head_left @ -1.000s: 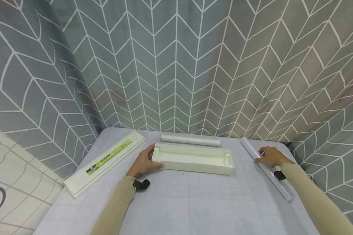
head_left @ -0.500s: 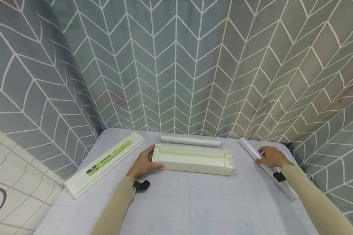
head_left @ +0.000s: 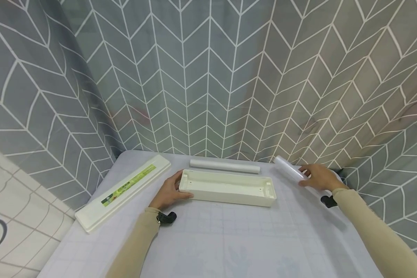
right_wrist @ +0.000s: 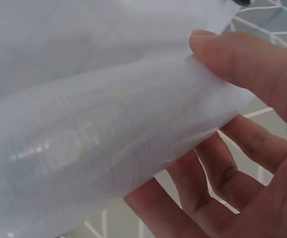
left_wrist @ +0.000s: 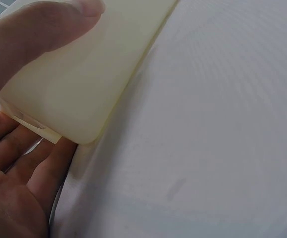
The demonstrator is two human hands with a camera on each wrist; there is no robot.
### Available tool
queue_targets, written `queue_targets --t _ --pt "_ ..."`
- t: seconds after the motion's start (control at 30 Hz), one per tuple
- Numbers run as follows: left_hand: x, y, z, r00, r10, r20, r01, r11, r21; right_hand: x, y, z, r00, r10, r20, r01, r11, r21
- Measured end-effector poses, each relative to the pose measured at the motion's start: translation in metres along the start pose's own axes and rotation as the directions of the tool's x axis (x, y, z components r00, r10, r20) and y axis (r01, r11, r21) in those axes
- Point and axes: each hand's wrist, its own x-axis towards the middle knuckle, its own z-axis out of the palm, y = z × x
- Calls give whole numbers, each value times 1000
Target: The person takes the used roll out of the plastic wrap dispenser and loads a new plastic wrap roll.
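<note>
My left hand grips the left end of a long cream-white plastic box. In the left wrist view the thumb lies on the outer long wall of the box, and the fingers are behind its end. The box stands open-topped on the table with nothing inside. At the right, my right hand holds a roll of clear plastic film around its middle. Thumb and fingers lie on opposite sides of the film roll. It appears raised off the table, its near part hidden by the hand and forearm.
A long white lid with a green label lies slanted at the left of the table. Behind the box lies a white tube. A patterned grey curtain hangs right behind the table's back edge.
My right hand has raised the film roll from the table, and its far end has shifted left. The left hand and the box have stayed in place.
</note>
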Motion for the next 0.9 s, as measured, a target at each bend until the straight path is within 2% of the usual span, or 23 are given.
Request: queue_targets --t 0.13,0.3,0.53,0.77,0.9 --pt "1 -1 0 1000 0 3 0 1000 5 3 -14 -8 1000 -18 -9 18 1000 1" --pt "0 -2 -1 1000 -2 -3 2 1000 13 9 -33 -13 996 -79 -35 79 997 -1" --pt "0 -5 -2 1000 -13 -9 13 1000 12 20 -69 -20 991 -131 -37 130 991 -22" --pt "1 -5 -4 1000 4 -11 -4 1000 17 33 -110 -19 977 -208 -40 206 978 -41" --pt "1 -4 -3 1000 14 -5 -14 1000 14 43 -129 -14 960 -275 -43 273 961 -51"
